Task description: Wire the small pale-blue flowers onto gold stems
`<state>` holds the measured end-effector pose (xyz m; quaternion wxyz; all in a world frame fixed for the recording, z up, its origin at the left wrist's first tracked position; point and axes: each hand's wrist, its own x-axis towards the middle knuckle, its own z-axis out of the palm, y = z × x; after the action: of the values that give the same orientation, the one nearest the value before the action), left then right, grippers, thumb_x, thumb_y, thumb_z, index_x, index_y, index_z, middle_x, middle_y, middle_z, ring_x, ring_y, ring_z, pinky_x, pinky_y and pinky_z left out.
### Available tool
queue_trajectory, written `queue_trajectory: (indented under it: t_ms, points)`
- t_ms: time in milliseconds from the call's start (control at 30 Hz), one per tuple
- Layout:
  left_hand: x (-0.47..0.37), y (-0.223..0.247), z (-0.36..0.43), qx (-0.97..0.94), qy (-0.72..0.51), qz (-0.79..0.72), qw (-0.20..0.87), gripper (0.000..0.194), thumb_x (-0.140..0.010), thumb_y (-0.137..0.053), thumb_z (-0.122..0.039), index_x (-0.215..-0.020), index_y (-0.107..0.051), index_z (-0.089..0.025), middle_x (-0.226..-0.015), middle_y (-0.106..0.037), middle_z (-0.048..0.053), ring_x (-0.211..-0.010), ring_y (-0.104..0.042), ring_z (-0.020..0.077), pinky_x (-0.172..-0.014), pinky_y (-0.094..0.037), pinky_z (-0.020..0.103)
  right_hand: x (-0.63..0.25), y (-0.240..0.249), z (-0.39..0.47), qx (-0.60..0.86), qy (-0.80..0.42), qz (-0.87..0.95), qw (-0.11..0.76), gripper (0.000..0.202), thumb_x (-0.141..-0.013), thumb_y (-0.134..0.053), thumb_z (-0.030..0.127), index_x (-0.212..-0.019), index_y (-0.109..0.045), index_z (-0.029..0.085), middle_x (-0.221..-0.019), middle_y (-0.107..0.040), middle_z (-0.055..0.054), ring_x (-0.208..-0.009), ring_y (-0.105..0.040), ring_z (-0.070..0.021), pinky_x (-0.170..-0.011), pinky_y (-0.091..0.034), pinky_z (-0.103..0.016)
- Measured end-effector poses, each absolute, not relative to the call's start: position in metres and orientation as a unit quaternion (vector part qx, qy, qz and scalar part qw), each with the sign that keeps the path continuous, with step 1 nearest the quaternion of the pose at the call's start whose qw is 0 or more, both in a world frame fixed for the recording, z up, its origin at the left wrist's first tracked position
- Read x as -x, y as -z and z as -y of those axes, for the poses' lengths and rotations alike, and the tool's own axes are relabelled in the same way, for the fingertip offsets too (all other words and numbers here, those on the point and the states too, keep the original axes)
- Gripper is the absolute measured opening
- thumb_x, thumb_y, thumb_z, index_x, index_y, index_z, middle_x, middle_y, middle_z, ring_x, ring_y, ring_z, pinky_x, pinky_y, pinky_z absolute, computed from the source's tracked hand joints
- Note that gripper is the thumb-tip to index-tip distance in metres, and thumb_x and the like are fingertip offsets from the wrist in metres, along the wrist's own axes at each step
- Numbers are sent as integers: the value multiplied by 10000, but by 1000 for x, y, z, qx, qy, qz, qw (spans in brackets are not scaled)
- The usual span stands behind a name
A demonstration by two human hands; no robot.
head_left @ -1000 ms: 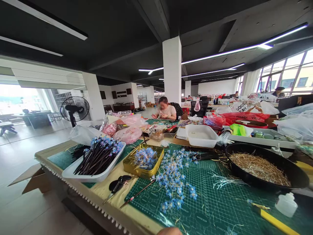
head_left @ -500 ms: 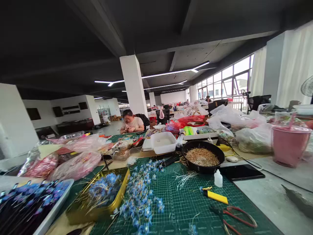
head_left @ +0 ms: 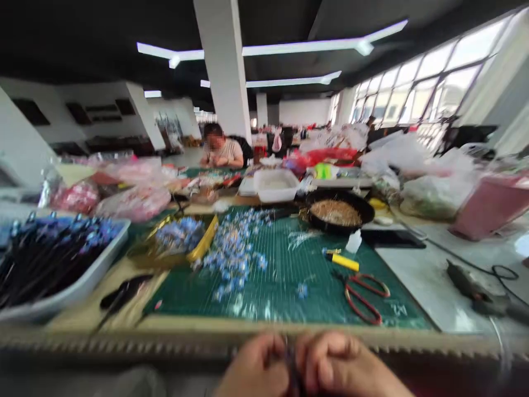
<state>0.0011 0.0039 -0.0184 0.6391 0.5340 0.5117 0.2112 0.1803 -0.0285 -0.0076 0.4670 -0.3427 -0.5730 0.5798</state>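
Observation:
Both of my hands are close together at the bottom centre, just in front of the table's edge. My left hand (head_left: pixel 259 366) is closed, its thumb and fingers pressed together. My right hand (head_left: pixel 336 361) is curled beside it with bent fingers. A thin dark item shows between them, too blurred to name. Beyond the hands, a green cutting mat (head_left: pixel 281 275) bears a pile of blue flowers (head_left: pixel 235 248) and a single blue flower (head_left: pixel 303 290). Red-handled scissors or pliers (head_left: pixel 366 292) and a yellow-handled tool (head_left: pixel 345 261) lie on its right side.
A white tray (head_left: pixel 118 248) of dark stems with blue flowers stands left, beside a gold tin (head_left: pixel 204 240). A black bowl (head_left: pixel 363 207) of gold wires, a small white bottle (head_left: pixel 354 241) and a phone (head_left: pixel 392 239) sit right. A person (head_left: pixel 225 150) sits across.
The view has tipped downward, so the table appears higher in the picture. Both of my hands have come into view at the bottom, where neither showed before.

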Motion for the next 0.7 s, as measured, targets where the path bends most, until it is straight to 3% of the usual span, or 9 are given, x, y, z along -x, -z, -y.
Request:
queue_trajectory:
  t_ms: [67, 267, 333, 500, 700]
  points:
    - [1, 17, 9, -472, -242, -467, 707, 205, -830, -638, -347, -765, -529, -187, -586, -608, -41, -529, -563, 103, -497, -367, 220, -178, 11, 38, 367, -635, 497, 465, 552, -732, -720, 723, -654, -567, 199, -794, -587, -4, -744, -653, -183, -701, -564, -353]
    - [7, 7, 10, -348, -268, -425, 792, 262, -750, -734, -335, -785, -532, -172, -630, -667, -23, -540, -621, 89, -466, -408, 176, -186, 12, 35, 455, -607, 434, 486, 295, -774, -806, 432, -659, -639, 218, -799, -521, 7, -769, -526, -142, -669, -461, -234]
    - [9, 8, 9, -317, -268, -400, 817, 322, -717, -796, -356, -798, -549, -165, -663, -696, -6, -564, -654, 104, -474, -443, 179, -186, 8, 36, 481, -530, 501, 487, 243, -823, -760, 356, -659, -630, 232, -760, -504, 15, -728, -501, -137, -638, -444, -226]
    - [11, 10, 10, -269, -267, -370, 848, 429, -647, -900, -335, -847, -566, -154, -732, -757, 35, -624, -710, 136, -492, -495, 186, -181, -6, 39, 486, -202, 731, 434, 173, -858, -636, 180, -704, -599, 248, -719, -538, 13, -664, -549, -124, -558, -460, -215]
    - [10, 10, 10, -277, -268, -375, 843, 471, -613, -935, -373, -823, -585, -138, -682, -737, 18, -603, -695, 120, -485, -504, 170, -177, -11, 41, 448, -98, 796, 394, 149, -890, -585, 157, -760, -596, 230, -713, -535, 1, -595, -564, -102, -509, -484, -208]
